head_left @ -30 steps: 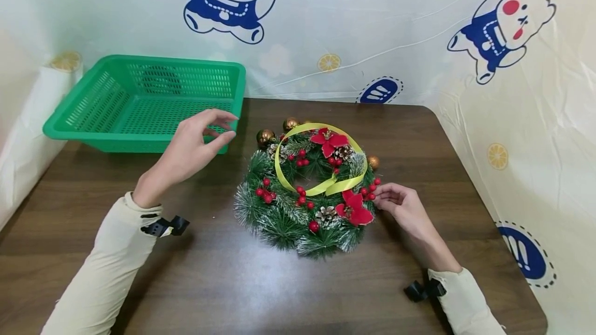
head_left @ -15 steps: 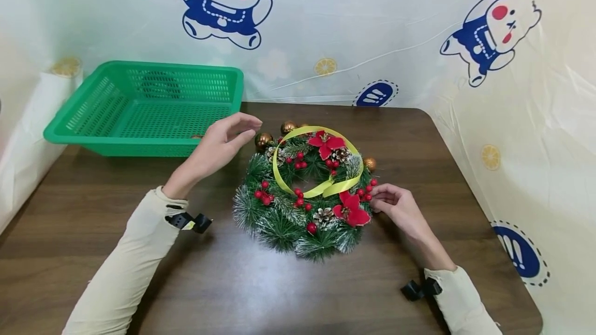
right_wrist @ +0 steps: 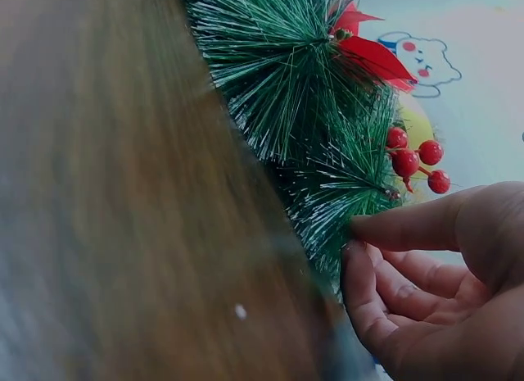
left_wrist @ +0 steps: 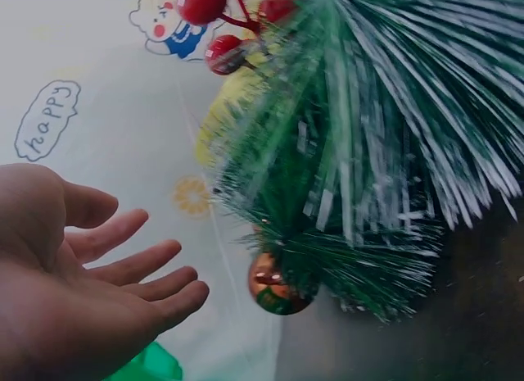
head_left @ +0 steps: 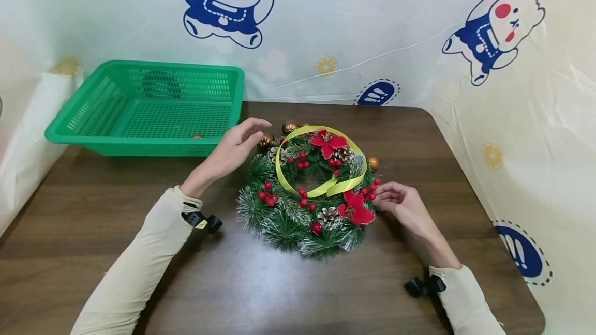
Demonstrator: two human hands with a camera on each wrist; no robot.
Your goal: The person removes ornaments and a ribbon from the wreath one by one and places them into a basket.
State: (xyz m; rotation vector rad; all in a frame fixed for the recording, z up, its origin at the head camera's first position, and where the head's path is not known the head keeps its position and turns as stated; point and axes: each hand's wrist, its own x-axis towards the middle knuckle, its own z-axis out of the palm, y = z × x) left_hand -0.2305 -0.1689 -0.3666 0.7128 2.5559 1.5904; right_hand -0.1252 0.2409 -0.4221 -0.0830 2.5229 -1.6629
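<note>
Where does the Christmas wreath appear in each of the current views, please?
Head: the Christmas wreath lies just below the picture's centre.
Left wrist: at upper right, cut off by the top and right edges.
Right wrist: at upper middle, cut off by the top edge.
Shared landmark: the yellow ribbon, looped on top in the head view, partly hidden behind greenery in both wrist views.

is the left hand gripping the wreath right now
No, in the left wrist view the left hand is open, with a visible gap between its fingers and the wreath.
</note>
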